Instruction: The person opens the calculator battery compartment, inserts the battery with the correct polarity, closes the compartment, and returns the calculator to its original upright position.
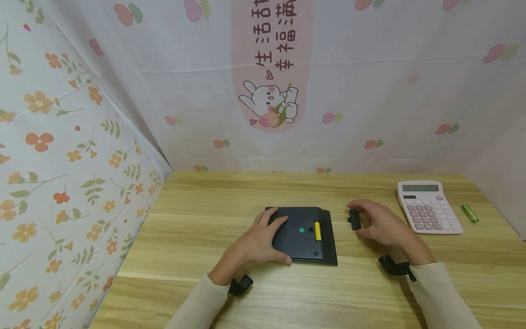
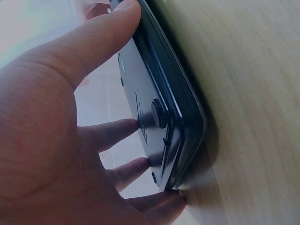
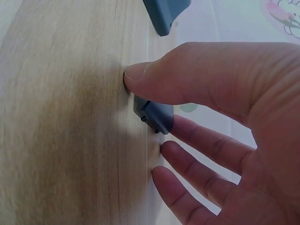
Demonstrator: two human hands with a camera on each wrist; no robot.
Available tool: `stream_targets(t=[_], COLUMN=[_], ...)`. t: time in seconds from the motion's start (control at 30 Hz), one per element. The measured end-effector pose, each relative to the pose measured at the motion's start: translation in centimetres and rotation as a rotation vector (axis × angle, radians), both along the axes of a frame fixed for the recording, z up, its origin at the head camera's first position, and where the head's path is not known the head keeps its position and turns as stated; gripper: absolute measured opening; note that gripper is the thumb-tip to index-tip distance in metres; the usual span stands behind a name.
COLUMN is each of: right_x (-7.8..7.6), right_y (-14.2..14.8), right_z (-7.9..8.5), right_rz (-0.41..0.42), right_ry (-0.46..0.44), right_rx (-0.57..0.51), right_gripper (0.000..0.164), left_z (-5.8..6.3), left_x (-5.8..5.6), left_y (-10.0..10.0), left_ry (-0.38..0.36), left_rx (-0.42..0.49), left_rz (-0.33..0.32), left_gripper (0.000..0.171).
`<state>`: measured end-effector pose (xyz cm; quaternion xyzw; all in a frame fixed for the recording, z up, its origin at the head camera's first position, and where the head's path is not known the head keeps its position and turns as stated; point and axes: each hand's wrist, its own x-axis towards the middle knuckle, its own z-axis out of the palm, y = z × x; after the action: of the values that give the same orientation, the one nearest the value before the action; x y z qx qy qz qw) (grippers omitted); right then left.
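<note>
A black calculator [image 1: 291,237] lies face down on the wooden table, its battery compartment uncovered with a yellow battery [image 1: 318,231] inside. My left hand [image 1: 260,240] spans its left part, the thumb [image 2: 101,35] along the near edge and the fingers at the back and far side. Right of the calculator, my right hand [image 1: 382,224] holds a small black battery cover [image 1: 355,220] between thumb and fingers, close to the tabletop. In the right wrist view the thumb partly hides the cover [image 3: 157,117], whose small tabs show; the other fingers are spread.
A pink-and-white calculator [image 1: 429,208] lies face up beyond my right hand. Next to it, farther right, is a green battery [image 1: 470,213]. Patterned cloth [image 1: 197,119] hangs behind the table's back edge, and floral cloth [image 1: 74,183] hangs on the left.
</note>
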<state>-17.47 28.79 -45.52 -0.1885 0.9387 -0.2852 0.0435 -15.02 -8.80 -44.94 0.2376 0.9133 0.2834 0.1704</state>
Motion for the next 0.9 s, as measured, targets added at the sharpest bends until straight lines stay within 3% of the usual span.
stream_targets(t=[0.9], right_x=[-0.05], right_y=[0.06], right_z=[-0.05], right_rz=[-0.015], right_ry=[0.000], right_rx=[0.024], right_gripper=[0.065], left_z=[0.03], left_x=[0.02], left_y=[0.02], left_ry=[0.001], left_rx=[-0.023], left_rz=[0.001], left_gripper=[0.106])
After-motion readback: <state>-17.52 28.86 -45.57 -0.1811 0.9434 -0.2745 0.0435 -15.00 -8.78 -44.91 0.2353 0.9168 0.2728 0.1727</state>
